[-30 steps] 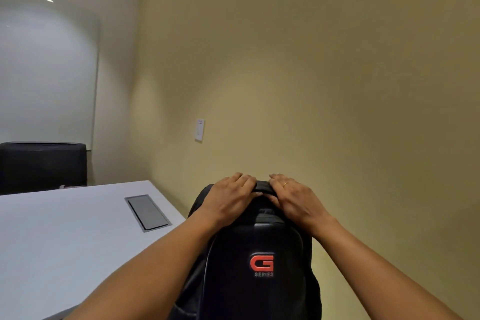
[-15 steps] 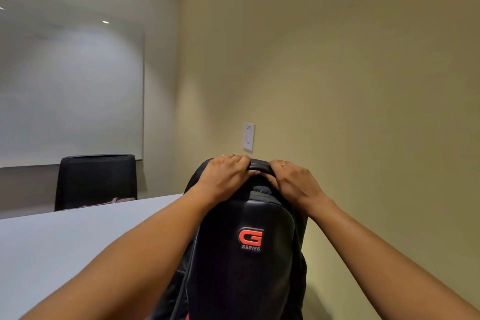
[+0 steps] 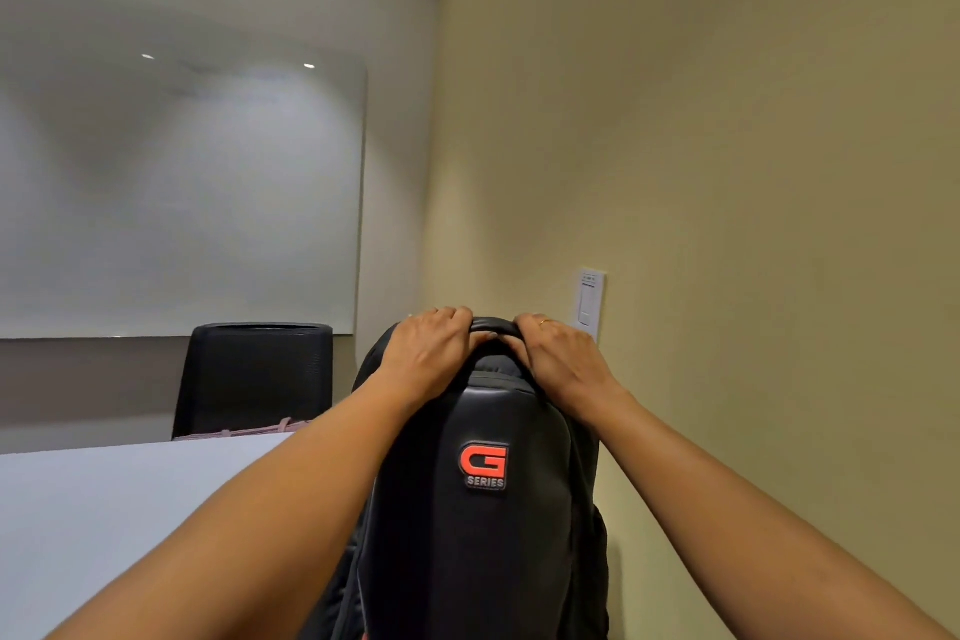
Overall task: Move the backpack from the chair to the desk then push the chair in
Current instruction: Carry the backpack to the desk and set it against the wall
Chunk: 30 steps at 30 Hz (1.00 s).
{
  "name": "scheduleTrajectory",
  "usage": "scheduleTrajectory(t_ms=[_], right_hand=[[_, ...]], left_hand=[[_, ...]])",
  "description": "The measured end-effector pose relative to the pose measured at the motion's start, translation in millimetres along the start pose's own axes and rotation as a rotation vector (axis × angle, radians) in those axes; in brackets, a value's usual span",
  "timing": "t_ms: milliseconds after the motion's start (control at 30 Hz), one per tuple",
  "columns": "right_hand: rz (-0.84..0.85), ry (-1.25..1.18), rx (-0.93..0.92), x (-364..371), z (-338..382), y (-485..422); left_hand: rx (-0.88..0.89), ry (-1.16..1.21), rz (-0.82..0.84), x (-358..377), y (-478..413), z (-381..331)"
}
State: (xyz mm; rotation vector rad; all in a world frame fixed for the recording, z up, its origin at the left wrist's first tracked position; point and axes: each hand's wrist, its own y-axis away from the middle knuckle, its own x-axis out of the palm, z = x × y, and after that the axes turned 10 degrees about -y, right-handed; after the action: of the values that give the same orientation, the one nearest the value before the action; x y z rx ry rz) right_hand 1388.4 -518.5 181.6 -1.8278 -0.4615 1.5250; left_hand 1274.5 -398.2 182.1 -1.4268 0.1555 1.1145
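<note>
A black backpack [image 3: 483, 525] with a red "G SERIES" badge stands upright in front of me, at the right end of the white desk [image 3: 119, 509]. My left hand [image 3: 428, 353] and my right hand [image 3: 558, 359] are both closed around the top carry handle [image 3: 493, 325], one at each end. The bag's bottom is out of frame, so I cannot tell whether it rests on anything. The chair it came from is not in view.
A black mesh chair [image 3: 254, 379] stands at the desk's far side, with pinkish cloth [image 3: 254, 429] by it. A whiteboard [image 3: 176, 192] hangs on the back wall. The yellow wall on the right carries a white switch plate [image 3: 589, 301].
The backpack has risen in both hands and my view has swung left and up. The grey panel set into the desk has dropped out of frame; the far chair and whiteboard are fuller.
</note>
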Motion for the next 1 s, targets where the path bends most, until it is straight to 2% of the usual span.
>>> scheduleTrajectory(t_ms=[200, 267, 367, 500, 600, 700, 867, 1000], right_hand=[[-0.083, -0.106, -0.054, 63.3, -20.9, -27.2], [-0.057, -0.123, -0.025, 85.2, -22.2, -29.1], [-0.117, -0.195, 0.044, 110.2, -20.0, -35.9], [-0.045, -0.375, 0.159, 134.8, -15.4, -37.0], [-0.063, -0.37, 0.202, 152.1, -13.3, -31.9], [-0.051, -0.345, 0.238, 160.9, -12.1, -30.9], [-0.025, -0.325, 0.242, 166.8, -9.5, -34.5], [-0.015, -0.33, 0.227, 172.6, -8.6, -39.6]], left_hand=[[-0.044, -0.02, 0.057, 50.8, -14.5, 19.0], [-0.061, -0.014, 0.098, 70.1, -13.6, 23.5], [-0.112, 0.016, 0.112, 89.8, -12.7, 32.6], [-0.122, 0.153, 0.258, 110.6, -11.3, 55.2], [-0.113, 0.222, 0.333, 120.7, -12.3, 67.2], [-0.121, 0.246, 0.327, 127.4, -14.8, 68.2], [-0.135, 0.155, 0.273, 131.7, -14.6, 72.9], [-0.145, 0.125, 0.291, 132.0, -15.0, 76.4]])
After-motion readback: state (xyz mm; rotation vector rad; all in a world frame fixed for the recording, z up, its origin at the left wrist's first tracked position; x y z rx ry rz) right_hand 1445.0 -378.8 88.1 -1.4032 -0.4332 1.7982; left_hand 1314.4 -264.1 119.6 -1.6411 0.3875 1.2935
